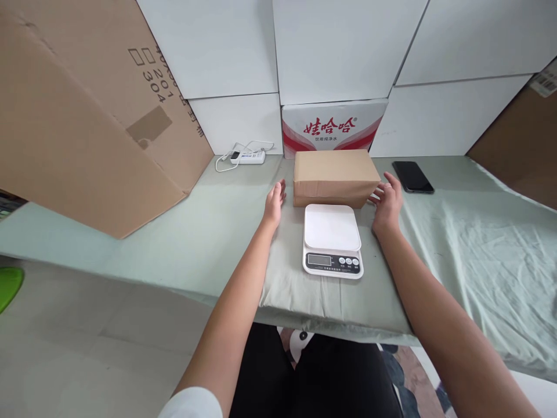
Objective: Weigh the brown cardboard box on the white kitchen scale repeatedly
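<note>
A closed brown cardboard box rests on the cloth-covered table, just behind a white kitchen scale with a dark, blank-looking display. My left hand is beside the box's left end, a small gap away, fingers extended and holding nothing. At the right end of the box is my right hand, its fingers spread and the fingertips close to the box's corner. Whether those fingertips touch the cardboard I cannot tell.
A black phone lies to the right of the box. Back left is a white power strip with a cable. A large cardboard carton leans in from the left. White boxes and a red-lettered carton line the back.
</note>
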`<act>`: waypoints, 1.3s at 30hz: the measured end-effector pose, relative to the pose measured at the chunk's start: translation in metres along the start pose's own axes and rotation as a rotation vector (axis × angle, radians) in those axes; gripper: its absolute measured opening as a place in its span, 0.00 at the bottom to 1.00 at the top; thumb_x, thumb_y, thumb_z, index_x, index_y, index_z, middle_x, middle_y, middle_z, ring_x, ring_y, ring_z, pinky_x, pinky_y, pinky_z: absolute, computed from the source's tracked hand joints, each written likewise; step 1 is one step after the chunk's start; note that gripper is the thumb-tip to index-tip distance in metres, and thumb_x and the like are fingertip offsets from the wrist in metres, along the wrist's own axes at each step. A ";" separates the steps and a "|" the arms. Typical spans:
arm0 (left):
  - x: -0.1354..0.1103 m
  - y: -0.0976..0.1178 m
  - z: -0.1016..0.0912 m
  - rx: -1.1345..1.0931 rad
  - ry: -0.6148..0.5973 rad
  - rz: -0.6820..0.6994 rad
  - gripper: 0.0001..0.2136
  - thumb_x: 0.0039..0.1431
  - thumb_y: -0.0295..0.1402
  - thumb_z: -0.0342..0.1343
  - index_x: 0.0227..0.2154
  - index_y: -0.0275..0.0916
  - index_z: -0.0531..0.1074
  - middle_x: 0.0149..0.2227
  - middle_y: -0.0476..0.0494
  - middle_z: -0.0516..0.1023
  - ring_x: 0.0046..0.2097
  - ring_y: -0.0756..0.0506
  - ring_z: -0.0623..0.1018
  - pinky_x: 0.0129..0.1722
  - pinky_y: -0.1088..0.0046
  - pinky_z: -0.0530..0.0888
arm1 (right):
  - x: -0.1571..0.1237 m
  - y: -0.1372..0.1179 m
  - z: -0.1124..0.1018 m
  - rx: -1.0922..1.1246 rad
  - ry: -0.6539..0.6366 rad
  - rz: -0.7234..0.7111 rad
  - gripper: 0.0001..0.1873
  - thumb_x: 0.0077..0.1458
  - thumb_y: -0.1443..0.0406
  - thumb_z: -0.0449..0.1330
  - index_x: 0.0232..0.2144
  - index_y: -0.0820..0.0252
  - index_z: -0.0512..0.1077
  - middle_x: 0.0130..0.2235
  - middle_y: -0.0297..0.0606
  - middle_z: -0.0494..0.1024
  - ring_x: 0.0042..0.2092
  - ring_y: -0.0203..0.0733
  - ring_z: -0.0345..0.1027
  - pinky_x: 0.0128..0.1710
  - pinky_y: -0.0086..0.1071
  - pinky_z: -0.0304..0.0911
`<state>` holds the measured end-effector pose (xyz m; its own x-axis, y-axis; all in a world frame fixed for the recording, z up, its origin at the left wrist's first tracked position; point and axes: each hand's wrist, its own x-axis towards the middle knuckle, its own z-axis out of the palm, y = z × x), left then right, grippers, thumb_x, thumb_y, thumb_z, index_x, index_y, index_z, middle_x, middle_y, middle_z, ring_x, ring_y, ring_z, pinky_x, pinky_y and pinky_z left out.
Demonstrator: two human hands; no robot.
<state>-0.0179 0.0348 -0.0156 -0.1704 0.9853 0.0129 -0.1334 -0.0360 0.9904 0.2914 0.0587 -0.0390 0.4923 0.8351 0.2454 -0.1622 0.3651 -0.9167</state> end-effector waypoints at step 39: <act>-0.003 -0.008 0.005 0.048 -0.086 0.022 0.34 0.83 0.55 0.42 0.77 0.40 0.69 0.83 0.37 0.68 0.84 0.40 0.66 0.81 0.62 0.68 | -0.001 -0.003 0.003 0.017 -0.045 -0.008 0.27 0.55 0.41 0.67 0.49 0.47 0.77 0.42 0.32 0.83 0.41 0.39 0.80 0.34 0.31 0.70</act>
<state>-0.0117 0.0329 -0.0226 -0.0876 0.9952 0.0446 -0.0835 -0.0519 0.9952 0.2894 0.0582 -0.0356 0.4548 0.8496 0.2670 -0.1730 0.3784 -0.9093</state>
